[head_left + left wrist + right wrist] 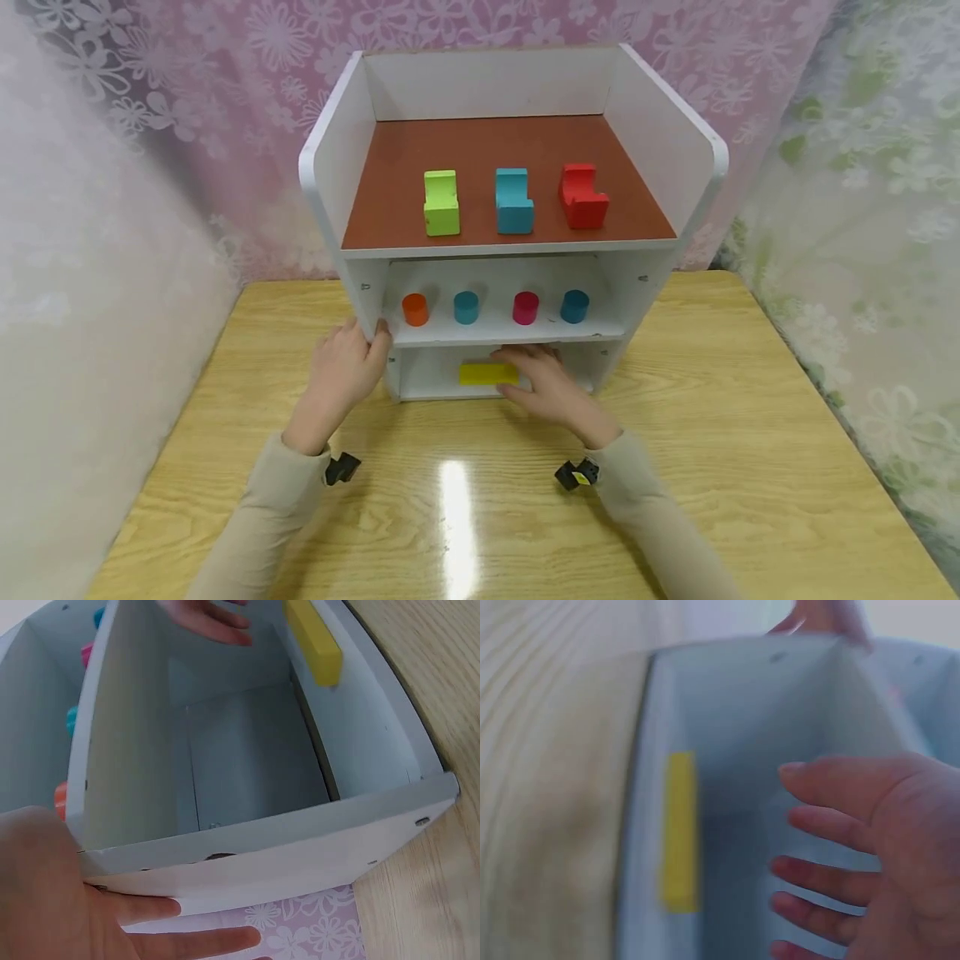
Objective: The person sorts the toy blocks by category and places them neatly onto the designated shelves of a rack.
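A white shelf unit [487, 83] with a brown top board stands on the table. My left hand [348, 362] holds its left side panel near the front edge, thumb at the edge and fingers along the outer face. On the bottom shelf lies a yellow block [480, 374], long and rectangular, close to the front edge. Reaching into that compartment, my right hand [551, 387] is at the block's right end in the head view. The right wrist view shows its fingers [825, 885] spread and loosely extended, with a gap between them and the block.
Small chair-shaped blocks in green [442, 203], blue [514, 202] and red [582, 197] stand on the top board. Along the middle shelf are orange [415, 309], teal [466, 307], pink [526, 308] and blue [574, 307] cylinders. Patterned curtains hang around the wooden table [750, 433].
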`<state>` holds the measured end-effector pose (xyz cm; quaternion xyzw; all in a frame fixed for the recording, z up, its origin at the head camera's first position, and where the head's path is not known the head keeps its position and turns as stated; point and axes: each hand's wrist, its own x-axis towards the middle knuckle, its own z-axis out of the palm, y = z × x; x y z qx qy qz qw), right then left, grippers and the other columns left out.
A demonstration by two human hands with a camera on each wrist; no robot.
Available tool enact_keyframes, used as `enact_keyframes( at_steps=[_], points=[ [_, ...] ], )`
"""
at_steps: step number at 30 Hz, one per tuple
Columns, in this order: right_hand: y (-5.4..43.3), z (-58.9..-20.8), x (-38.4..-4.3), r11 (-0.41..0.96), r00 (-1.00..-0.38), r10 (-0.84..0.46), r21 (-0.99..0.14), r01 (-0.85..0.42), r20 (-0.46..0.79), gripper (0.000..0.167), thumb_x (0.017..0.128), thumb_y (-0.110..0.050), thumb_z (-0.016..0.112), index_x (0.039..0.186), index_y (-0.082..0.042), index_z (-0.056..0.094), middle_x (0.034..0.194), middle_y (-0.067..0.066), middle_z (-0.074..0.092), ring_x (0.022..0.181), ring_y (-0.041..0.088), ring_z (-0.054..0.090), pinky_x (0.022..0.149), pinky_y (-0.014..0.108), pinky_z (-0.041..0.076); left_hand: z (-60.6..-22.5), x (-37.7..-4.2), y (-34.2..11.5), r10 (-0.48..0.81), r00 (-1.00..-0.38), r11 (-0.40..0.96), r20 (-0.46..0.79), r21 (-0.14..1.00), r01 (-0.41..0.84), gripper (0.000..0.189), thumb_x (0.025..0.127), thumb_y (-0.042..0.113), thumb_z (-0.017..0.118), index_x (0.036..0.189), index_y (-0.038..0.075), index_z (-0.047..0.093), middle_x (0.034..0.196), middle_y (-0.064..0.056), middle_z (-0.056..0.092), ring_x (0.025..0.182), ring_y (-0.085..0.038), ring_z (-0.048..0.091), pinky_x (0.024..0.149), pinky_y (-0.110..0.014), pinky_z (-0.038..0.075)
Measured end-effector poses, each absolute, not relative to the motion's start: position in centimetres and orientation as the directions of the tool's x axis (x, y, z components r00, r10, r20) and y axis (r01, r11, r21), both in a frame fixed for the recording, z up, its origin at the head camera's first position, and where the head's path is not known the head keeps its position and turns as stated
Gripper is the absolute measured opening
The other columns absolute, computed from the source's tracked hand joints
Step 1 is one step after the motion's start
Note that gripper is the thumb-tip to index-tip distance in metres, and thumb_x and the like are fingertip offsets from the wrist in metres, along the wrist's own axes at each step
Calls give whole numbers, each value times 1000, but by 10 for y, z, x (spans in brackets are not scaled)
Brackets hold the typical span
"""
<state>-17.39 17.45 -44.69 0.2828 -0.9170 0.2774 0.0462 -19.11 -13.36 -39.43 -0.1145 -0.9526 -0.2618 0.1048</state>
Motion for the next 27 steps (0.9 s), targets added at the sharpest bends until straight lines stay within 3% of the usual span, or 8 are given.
enact_keyframes(
  at_steps=[5,11,18,23,27],
  points=[
    [186,-416,-144,625,-738,-611,-397,-672,287,38,93,-30,69,125,-9,65,128,8,59,118,28,53,99,50,43,-395,-183,-136,177,-958,834,225,483,268,58,104,49,27,122,3,57,98,-14,64,93,-37,59,74,-51,44],
    [210,-388,-124,418,-566,-652,-383,-824,504,33,99,-36,59,116,-10,69,113,2,66,103,17,62,89,31,51,-391,-168,-135,193,-950,844,245,453,288,62,104,52,31,136,3,49,113,-19,64,105,-41,58,85,-57,42],
    [231,-362,-108,425,-504,-548,-297,-855,667,30,100,-33,58,110,-9,71,109,3,68,100,19,63,94,19,43,-386,-153,-138,213,-921,852,326,400,339,54,103,46,39,138,5,48,119,-19,65,106,-42,59,82,-56,43],
    [244,-351,-102,450,-454,-477,-234,-862,753,29,100,-30,59,105,-5,74,104,8,70,96,22,64,95,19,42,-390,-144,-145,227,-892,861,392,348,371,55,103,42,45,148,11,42,125,-21,63,112,-45,58,89,-61,43],
    [255,-345,-98,491,-421,-407,-195,-849,811,34,100,-30,59,102,0,74,99,15,70,93,25,64,94,20,42,-398,-137,-152,241,-846,865,475,291,410,54,102,37,50,147,9,45,122,-21,65,109,-45,59,90,-60,44]
  ],
)
